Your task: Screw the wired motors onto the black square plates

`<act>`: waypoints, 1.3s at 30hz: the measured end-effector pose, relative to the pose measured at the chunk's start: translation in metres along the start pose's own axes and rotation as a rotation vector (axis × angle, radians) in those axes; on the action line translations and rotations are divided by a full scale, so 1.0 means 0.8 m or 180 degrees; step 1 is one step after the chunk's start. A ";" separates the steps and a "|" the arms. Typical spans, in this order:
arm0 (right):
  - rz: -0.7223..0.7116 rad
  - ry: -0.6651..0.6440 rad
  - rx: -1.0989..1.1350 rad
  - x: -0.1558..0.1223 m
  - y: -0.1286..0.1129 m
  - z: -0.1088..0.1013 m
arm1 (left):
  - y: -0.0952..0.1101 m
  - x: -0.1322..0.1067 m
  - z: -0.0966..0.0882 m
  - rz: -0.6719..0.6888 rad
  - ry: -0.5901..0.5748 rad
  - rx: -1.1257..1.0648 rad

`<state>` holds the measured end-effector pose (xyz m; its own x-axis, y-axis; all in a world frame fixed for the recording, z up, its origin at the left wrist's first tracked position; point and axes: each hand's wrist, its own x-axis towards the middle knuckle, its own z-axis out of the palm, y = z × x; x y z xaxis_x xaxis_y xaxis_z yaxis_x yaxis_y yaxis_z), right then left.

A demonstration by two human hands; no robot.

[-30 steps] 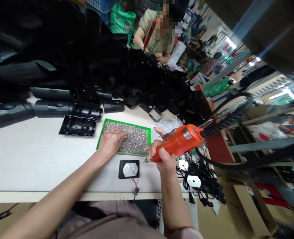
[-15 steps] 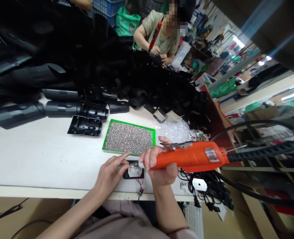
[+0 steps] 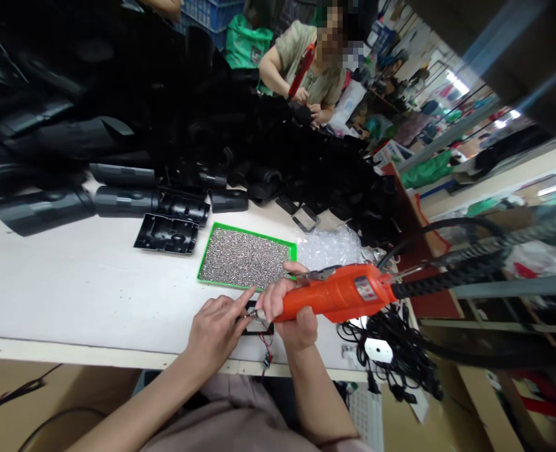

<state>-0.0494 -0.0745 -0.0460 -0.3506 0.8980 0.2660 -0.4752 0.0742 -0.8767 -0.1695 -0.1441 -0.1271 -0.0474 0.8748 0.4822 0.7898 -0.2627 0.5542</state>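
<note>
My right hand [image 3: 300, 325] is wrapped round an orange electric screwdriver [image 3: 337, 296], held nearly level with its bit pointing left. My left hand [image 3: 214, 331] has its thumb and index finger closed at the bit's tip; whatever lies between them is too small to make out. Beneath the bit, a small black frame [image 3: 269, 328] with a pale plate lies on the table, partly covered by both hands. Red and dark wires run from it to a small connector [image 3: 267, 360] at the table's edge. A green tray [image 3: 293, 253] full of tiny metal screws [image 3: 244, 257] sits just beyond my hands.
Black plastic housings [image 3: 127, 202] are heaped along the back and left; one open shell [image 3: 167, 234] lies left of the tray. Clear plastic bags [image 3: 332, 246] are right of it. Black cables [image 3: 395, 333] and a white plate [image 3: 378, 350] lie at right. A co-worker [image 3: 301, 69] sits opposite.
The screwdriver's rear end has swung left in the view, and its cord has shifted. My left fingers have stayed at the bit's tip. The whole view has shifted slightly.
</note>
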 end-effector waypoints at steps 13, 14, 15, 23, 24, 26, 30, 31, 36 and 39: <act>-0.0091 -0.0074 0.0073 -0.006 -0.001 0.004 | 0.010 0.010 -0.012 0.0434 -0.0132 0.0438; -0.0097 -0.0053 0.0068 -0.006 -0.002 0.004 | 0.010 0.009 -0.011 0.0422 -0.0134 0.0422; -0.0090 -0.0052 0.0045 -0.006 -0.002 0.004 | 0.010 0.009 -0.010 0.0409 -0.0138 0.0398; -0.0070 -0.0140 0.0063 -0.009 0.003 -0.004 | 0.007 0.002 -0.005 0.0323 -0.0137 0.0425; -0.0072 -0.0129 0.0077 -0.009 0.003 -0.004 | 0.006 0.001 -0.004 0.0298 -0.0112 0.0433; -0.0044 -0.0105 0.0060 -0.009 0.001 -0.003 | 0.005 0.000 -0.002 0.0259 -0.0045 0.0401; 0.0083 -0.0091 -0.0095 -0.010 -0.002 -0.003 | 0.006 -0.001 -0.003 0.0213 0.0040 0.0240; 0.0103 -0.0085 -0.0134 -0.010 -0.002 -0.004 | 0.005 -0.002 -0.005 0.0165 0.0026 0.0198; -0.0041 0.0092 -0.0276 -0.009 0.001 -0.013 | -0.001 -0.020 -0.009 0.0096 -0.0229 0.0097; 0.0098 0.0006 -0.0373 -0.011 0.011 -0.019 | -0.004 -0.033 -0.002 0.0468 -0.0190 0.0223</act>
<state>-0.0380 -0.0749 -0.0619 -0.3620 0.9014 0.2375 -0.3667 0.0966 -0.9253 -0.1719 -0.1671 -0.1406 0.1067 0.8522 0.5122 0.8263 -0.3625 0.4311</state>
